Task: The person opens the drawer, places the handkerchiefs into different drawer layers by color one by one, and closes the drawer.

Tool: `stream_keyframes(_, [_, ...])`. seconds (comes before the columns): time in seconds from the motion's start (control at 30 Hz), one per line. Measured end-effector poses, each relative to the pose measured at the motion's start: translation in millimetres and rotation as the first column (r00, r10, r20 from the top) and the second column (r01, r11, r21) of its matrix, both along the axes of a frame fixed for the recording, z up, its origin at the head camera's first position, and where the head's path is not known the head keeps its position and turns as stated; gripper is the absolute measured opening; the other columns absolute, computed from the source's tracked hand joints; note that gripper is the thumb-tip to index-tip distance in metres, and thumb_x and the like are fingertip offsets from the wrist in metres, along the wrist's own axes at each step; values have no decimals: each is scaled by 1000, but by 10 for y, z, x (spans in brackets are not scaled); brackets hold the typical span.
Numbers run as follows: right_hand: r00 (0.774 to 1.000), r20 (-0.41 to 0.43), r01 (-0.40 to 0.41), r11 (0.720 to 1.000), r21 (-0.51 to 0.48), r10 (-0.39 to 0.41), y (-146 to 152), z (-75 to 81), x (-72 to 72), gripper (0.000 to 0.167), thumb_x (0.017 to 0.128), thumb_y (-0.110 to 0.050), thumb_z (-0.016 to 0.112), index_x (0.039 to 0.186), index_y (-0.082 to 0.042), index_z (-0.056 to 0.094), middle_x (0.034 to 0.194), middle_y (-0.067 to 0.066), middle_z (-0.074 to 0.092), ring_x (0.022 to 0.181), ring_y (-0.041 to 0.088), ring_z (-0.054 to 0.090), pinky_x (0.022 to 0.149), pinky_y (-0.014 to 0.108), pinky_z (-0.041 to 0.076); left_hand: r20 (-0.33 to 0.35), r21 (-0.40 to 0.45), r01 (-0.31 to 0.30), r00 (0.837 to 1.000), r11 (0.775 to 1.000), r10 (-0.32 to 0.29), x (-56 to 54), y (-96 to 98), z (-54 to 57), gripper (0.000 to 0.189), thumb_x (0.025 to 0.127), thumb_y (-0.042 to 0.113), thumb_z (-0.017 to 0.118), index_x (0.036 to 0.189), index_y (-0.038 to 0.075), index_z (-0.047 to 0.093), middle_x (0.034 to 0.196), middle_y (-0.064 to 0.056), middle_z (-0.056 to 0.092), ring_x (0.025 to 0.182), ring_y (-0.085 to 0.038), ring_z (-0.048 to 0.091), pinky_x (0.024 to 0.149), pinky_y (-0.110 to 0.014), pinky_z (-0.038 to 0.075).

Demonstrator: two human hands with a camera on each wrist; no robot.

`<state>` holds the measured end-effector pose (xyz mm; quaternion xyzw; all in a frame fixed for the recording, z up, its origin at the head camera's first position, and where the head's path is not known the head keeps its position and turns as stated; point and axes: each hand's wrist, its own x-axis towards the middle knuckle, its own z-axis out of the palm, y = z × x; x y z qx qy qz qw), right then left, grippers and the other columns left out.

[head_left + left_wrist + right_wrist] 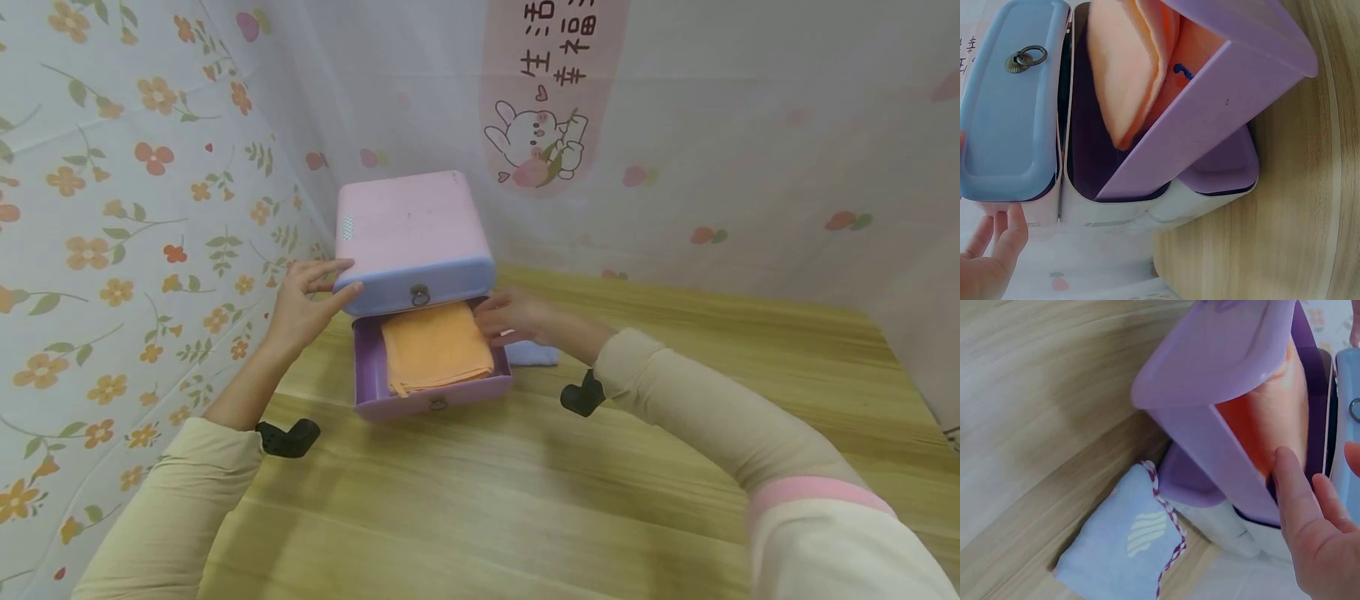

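A small drawer cabinet with a pink top stands on the table. Its upper drawer, with a blue front and a ring pull, is closed. Below it, a purple drawer is pulled out and holds a folded orange towel. My left hand rests on the cabinet's left upper corner, thumb at the blue front and fingers along the side. My right hand is at the purple drawer's right edge, its extended fingertips by the towel in the right wrist view.
A folded light blue towel with a braided edge lies on the table, right of the cabinet. Another purple drawer front sits beneath the pulled-out one. Printed curtains hang behind and to the left.
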<state>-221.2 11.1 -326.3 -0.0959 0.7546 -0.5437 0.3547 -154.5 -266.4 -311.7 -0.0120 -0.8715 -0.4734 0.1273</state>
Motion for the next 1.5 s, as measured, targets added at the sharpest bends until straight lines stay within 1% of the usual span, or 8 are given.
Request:
stream_keyframes(0.3, [999,-27,-21,999,-25,20,118,1,13,36,88,3,49,123,10,42,119,26,47,106,35,51,82,37,46,-11,-11,-1,1000,1000,1,-29,-36,-51,42,83,20,62,122,4,53,126,-15,37,101,-31,46,60,-20,43])
stream_keyframes(0.5, [987,-156,-42,999,-30,37,186,6,120,32,84,3,52,115,12,48,109,25,53,97,32,55,79,37,48,-23,-5,2,1000,1000,-2,-46,-40,-73,43,82,21,64,121,7,54,126,-12,39,100,-29,47,60,-20,44])
stream_keyframes(0.63, [939,-338,-76,997,-16,66,220,3,261,26,82,3,54,107,11,53,99,23,58,87,30,59,72,34,51,-30,1,5,1000,1000,-5,-49,-34,-67,42,82,20,63,121,6,54,127,-13,39,99,-29,48,59,-18,44])
stream_keyframes(0.8, [826,-554,-119,993,5,102,245,-29,441,17,82,-2,59,97,6,60,91,15,63,74,24,61,63,28,50,-35,14,9,999,1000,-8,36,56,56,41,83,16,62,120,1,54,125,-16,39,97,-30,48,59,-18,43])
stream_keyframes(0.93, [798,-597,-121,992,-25,82,245,-84,563,12,81,-3,61,92,2,63,87,11,64,72,20,60,62,28,48,-33,14,11,999,1000,-10,140,156,186,40,83,14,61,119,-2,53,121,-18,38,95,-29,46,63,-22,42])
stream_keyframes(1.1, [790,-609,-156,984,-86,72,210,-213,733,9,80,-1,62,88,2,63,88,11,64,80,18,61,72,26,49,-28,11,3,1000,1000,-3,66,80,83,41,84,17,61,121,2,53,121,-15,37,96,-26,44,66,-27,42])
stream_keyframes(1.37, [816,-569,-220,965,-141,103,147,-462,964,13,80,0,62,92,5,62,89,14,64,82,18,61,74,24,49,-31,6,-21,999,1000,21,-8,-4,-36,43,82,26,63,121,9,55,122,-9,39,94,-20,45,65,-27,43])
stream_keyframes(1.5, [871,-486,-193,962,-196,75,102,-614,1041,19,80,2,61,97,10,60,94,20,62,86,25,61,76,25,49,-31,5,-25,999,1000,26,2,-6,-42,42,82,27,63,120,8,56,122,-9,39,94,-21,45,65,-27,43])
